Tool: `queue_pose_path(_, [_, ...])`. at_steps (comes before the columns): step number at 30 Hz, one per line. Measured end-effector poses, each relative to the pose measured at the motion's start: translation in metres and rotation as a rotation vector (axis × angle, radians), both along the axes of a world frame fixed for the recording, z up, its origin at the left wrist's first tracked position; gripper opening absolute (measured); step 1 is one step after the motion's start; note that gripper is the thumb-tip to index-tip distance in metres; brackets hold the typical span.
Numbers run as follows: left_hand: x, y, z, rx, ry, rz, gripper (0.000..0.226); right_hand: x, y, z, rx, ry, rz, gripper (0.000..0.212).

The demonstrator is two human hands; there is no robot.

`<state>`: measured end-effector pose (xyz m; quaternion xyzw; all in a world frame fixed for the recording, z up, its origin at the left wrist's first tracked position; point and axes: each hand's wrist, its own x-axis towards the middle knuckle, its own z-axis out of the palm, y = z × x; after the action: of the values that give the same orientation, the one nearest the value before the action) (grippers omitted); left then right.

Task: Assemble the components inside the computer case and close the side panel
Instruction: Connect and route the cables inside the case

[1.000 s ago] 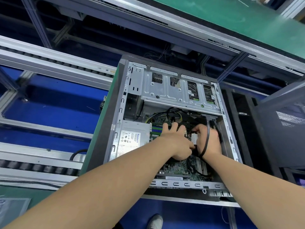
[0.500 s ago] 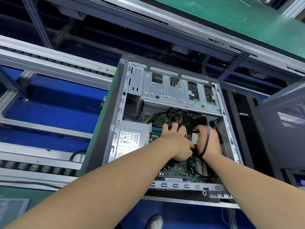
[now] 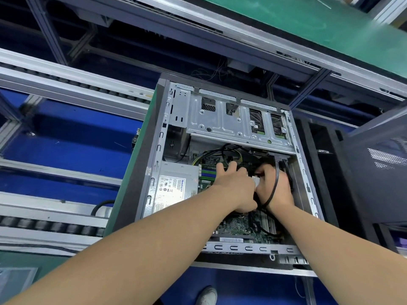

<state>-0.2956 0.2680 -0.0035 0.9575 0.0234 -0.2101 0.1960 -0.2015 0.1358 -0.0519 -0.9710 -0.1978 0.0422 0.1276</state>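
Observation:
The open computer case lies on its side with the motherboard facing up. A silver drive cage spans its far end and a grey power supply sits at the left. Both my hands are inside, over the board. My left hand has its fingers stretched forward and resting on the board area. Just to its right, my right hand curls its fingers round a small white part. A black cable loops over the back of that hand. What lies under the palms is hidden.
A dark perforated side panel stands to the right of the case. Roller conveyor rails run along the left. A green-topped bench passes above the case's far end. A shoe shows on the floor below.
Hardly anything differs: both hands stay at the same spot in the case, and my left fingers have shifted a little.

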Motion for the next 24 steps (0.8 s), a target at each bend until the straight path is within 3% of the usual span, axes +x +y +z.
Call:
queue_pose_path(4, [-0.002, -0.003, 0.001, 0.01, -0.163, 0.034, 0.082, -0.003, 0.002, 0.005, 0.121, -0.02, 0.008, 0.008])
queue_pose_path(5, [-0.004, -0.004, 0.001, 0.035, -0.202, 0.02, 0.085, -0.004, 0.002, 0.007, 0.125, -0.018, 0.008, 0.008])
queue_pose_path(6, [-0.006, -0.004, 0.002, 0.054, -0.242, 0.014, 0.078, -0.004, 0.001, 0.009, 0.12, -0.013, 0.004, 0.009])
queue_pose_path(10, [-0.013, -0.001, 0.007, 0.074, -0.472, 0.01, 0.014, -0.01, -0.001, 0.018, 0.083, 0.058, -0.001, 0.011])
queue_pose_path(12, [-0.015, 0.009, 0.012, -0.077, -0.501, 0.096, 0.013, -0.015, -0.001, 0.022, 0.085, 0.116, 0.015, 0.013])
queue_pose_path(14, [-0.014, 0.02, 0.017, -0.372, -0.534, 0.267, 0.009, -0.019, 0.001, 0.027, 0.153, 0.163, 0.003, 0.015])
queue_pose_path(16, [-0.008, 0.025, 0.018, -0.499, -0.629, 0.388, 0.009, -0.021, 0.001, 0.031, 0.257, 0.166, -0.012, 0.021])
queue_pose_path(19, [0.001, 0.021, 0.014, -0.548, -0.678, 0.516, 0.012, -0.023, -0.002, 0.032, 0.311, 0.181, 0.05, 0.028])
queue_pose_path(24, [0.012, 0.016, 0.006, -0.384, -0.658, 0.599, 0.009, -0.023, -0.004, 0.029, 0.313, 0.235, 0.085, 0.025])
